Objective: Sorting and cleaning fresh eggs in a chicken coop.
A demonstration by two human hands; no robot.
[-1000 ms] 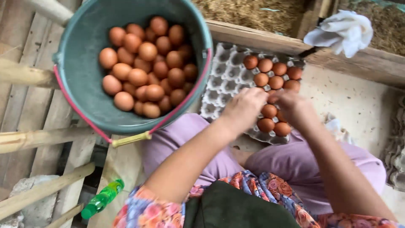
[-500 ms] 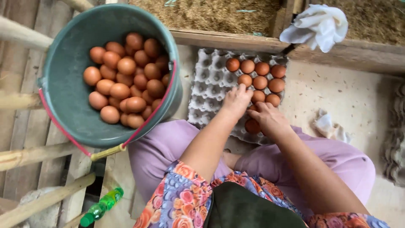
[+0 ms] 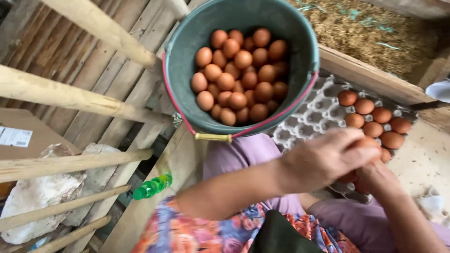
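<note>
A: From the head view, what differs from half a second ago?

B: The bucket (image 3: 243, 70) now sits nearer the middle of the frame and looks larger, the green bottle (image 3: 152, 186) shows higher up, and the white cloth has nearly slid out at the right edge. Both hands have drawn closer together over the near side of the egg tray (image 3: 318, 115).

A: Where are the hands exactly?

B: The left hand (image 3: 328, 159) lies across the tray's near edge, its fingers (image 3: 363, 147) pressed together and curled around a brown egg (image 3: 370, 142); only a sliver of that egg shows. The right hand (image 3: 375, 180) sits just beneath it, touching it. Whether its fingers hold anything I cannot tell, the left hand covers them.

A: And the eggs?

B: Brown, smooth, mostly even in colour. A heap fills the bottom of the teal bucket, which has a red handle with a yellow grip. Others, the tray eggs (image 3: 370, 119), sit in the grey pulp tray's right-hand cups, while the cups toward the bucket are empty. The tray rests past the person's purple-clad knees, against a wooden ledge (image 3: 370, 77)
</note>
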